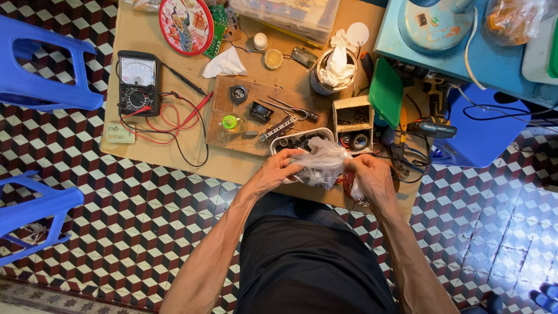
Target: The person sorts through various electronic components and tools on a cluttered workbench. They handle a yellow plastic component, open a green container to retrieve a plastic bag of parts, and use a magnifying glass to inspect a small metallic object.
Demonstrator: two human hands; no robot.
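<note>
Both my left hand (278, 170) and right hand (367, 177) pinch the crumpled clear plastic bag (321, 164) between them, just below the white parts tray (302, 137).

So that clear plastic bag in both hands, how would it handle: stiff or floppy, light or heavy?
The clear plastic bag looks crumpled and thin, so probably floppy and light. It bunches between the left hand and right hand, likely yielding to any grip. Its glossy film may be a little slippery.
</note>
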